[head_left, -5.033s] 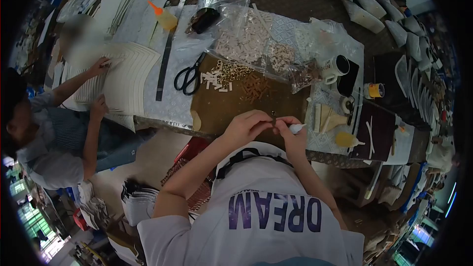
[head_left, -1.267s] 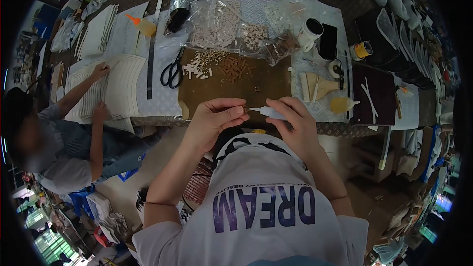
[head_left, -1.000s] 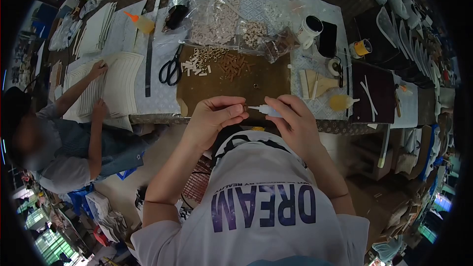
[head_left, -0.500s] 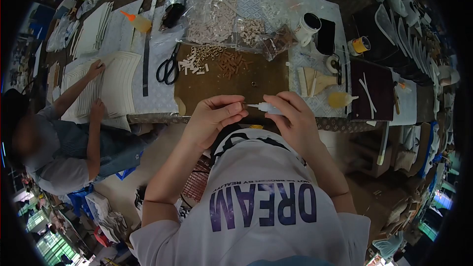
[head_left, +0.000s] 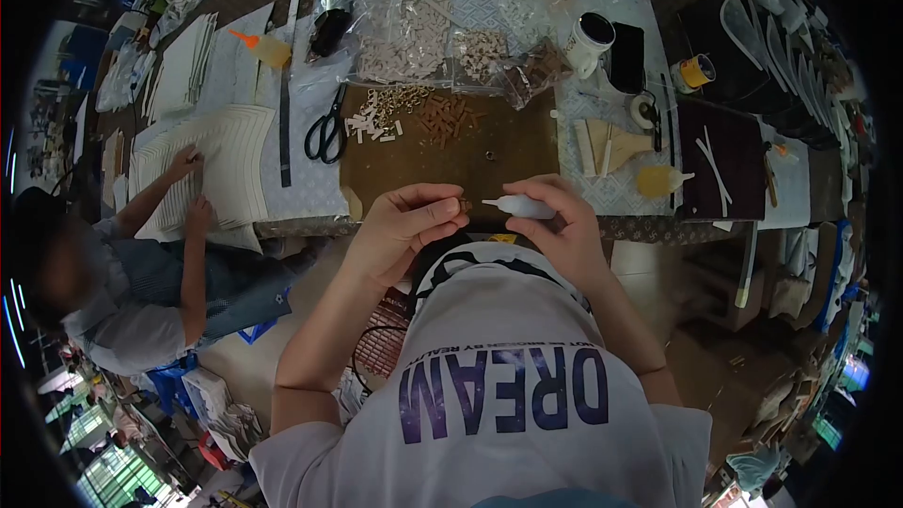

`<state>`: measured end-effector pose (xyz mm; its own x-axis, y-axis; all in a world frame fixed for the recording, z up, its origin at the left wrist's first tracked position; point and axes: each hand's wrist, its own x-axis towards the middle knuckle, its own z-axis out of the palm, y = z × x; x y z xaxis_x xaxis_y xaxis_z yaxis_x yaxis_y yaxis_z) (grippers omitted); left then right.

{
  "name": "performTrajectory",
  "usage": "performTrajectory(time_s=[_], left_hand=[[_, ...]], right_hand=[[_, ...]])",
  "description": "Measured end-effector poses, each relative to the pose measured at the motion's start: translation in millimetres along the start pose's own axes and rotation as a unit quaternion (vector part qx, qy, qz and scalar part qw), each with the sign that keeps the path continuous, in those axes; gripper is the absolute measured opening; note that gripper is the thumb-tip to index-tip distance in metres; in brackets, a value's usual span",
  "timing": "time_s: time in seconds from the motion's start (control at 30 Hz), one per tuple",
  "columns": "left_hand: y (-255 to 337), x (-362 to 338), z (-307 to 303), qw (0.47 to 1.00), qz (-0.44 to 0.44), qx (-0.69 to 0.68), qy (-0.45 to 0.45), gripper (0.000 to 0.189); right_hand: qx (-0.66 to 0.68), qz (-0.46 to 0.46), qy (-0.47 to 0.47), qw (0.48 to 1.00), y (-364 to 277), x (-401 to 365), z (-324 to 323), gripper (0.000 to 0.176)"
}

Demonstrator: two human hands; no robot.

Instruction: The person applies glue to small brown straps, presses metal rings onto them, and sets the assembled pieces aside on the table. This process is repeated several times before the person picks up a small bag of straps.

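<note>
My left hand (head_left: 409, 226) pinches a small brown piece (head_left: 466, 208) between thumb and fingers; most of it is hidden. In my right hand (head_left: 569, 230) is a white squeeze bottle (head_left: 529, 207) with a thin nozzle. Its tip points left at the brown piece, a short gap away. Both hands are over the table's front edge. Beyond them, on a brown board (head_left: 414, 174), lie a heap of small brown strips (head_left: 444, 119), a pile of gold-coloured metal rings (head_left: 393, 102) and several white strips (head_left: 384, 130). One loose ring (head_left: 490, 156) rests nearer my hands.
Black scissors (head_left: 326, 134) lie left of the board, beside a dark ruler (head_left: 286, 122). Plastic bags of small parts (head_left: 404, 42) line the back. To the right are a mug (head_left: 589, 45), a phone (head_left: 626, 61) and a yellow bottle (head_left: 661, 181). A co-worker (head_left: 141, 292) handles layered sheets (head_left: 240, 155).
The bottle's nozzle has drawn back to the right, leaving a gap from the brown piece. My left hand keeps its pinch. The table scene has shifted slightly rightward in view.
</note>
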<state>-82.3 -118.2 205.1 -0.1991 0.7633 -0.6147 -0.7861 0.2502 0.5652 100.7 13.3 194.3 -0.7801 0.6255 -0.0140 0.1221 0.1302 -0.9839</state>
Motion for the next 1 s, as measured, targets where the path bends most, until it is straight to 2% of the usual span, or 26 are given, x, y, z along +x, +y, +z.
performTrajectory(time_s=[0.5,1.0], left_hand=[[0.2,1.2,1.3,1.0,-0.007,0.002,-0.013,0.025],[-1.8,0.0,3.8,1.0,-0.002,0.01,-0.004,0.024]], right_hand=[[-0.063,0.009,0.016,0.998,-4.1,-3.1,0.6,0.038],[-0.111,-0.04,0.019,0.993,-4.9,-2.6,1.6,0.041]])
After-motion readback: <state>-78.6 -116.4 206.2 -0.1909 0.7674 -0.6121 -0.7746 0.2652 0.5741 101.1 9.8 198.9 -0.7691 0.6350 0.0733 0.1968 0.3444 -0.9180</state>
